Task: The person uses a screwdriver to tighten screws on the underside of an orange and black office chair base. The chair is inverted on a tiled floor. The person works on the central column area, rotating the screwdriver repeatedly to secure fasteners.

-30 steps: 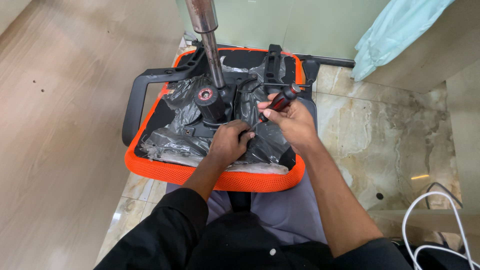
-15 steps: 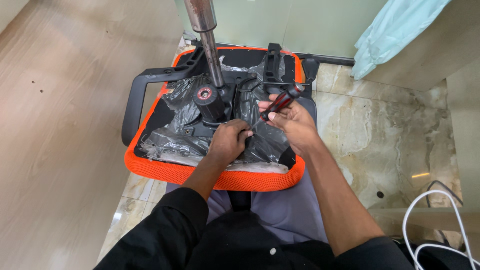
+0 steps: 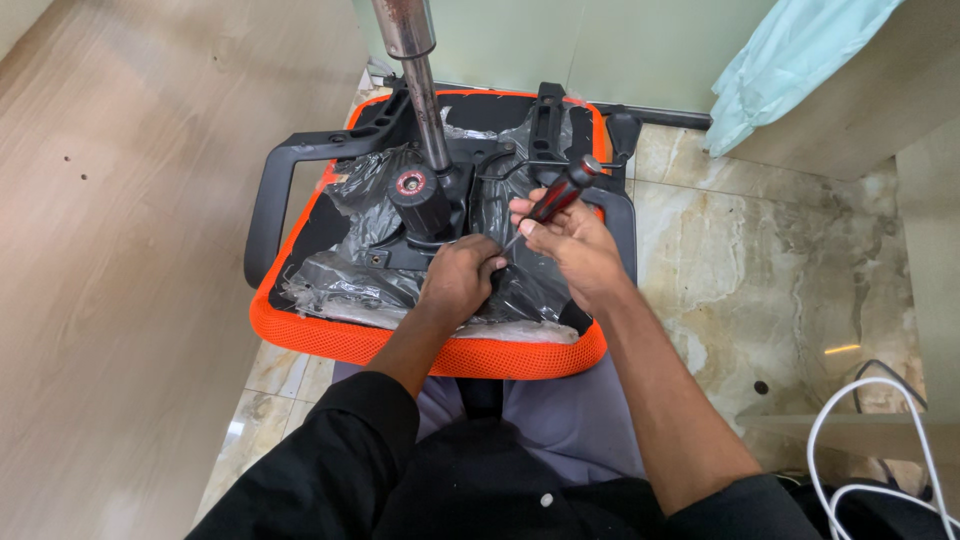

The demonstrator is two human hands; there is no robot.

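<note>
Since the earlier frame, little has shifted; both hands stay put. I see my right hand (image 3: 575, 245) with fingers closed around a red-and-black screwdriver (image 3: 553, 200), tip angled down beside my left hand (image 3: 460, 280), which is curled shut, pressing black plastic wrap (image 3: 350, 275) on the upturned orange chair seat (image 3: 470, 355) across my lap.

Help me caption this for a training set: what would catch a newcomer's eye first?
An upside-down office chair seat with a bright orange rim fills the centre, resting on the person's lap, its metal column rising toward the camera. On its plastic-wrapped underside, the right hand holds a red-and-black screwdriver while the left hand presses beside the tip.
</note>
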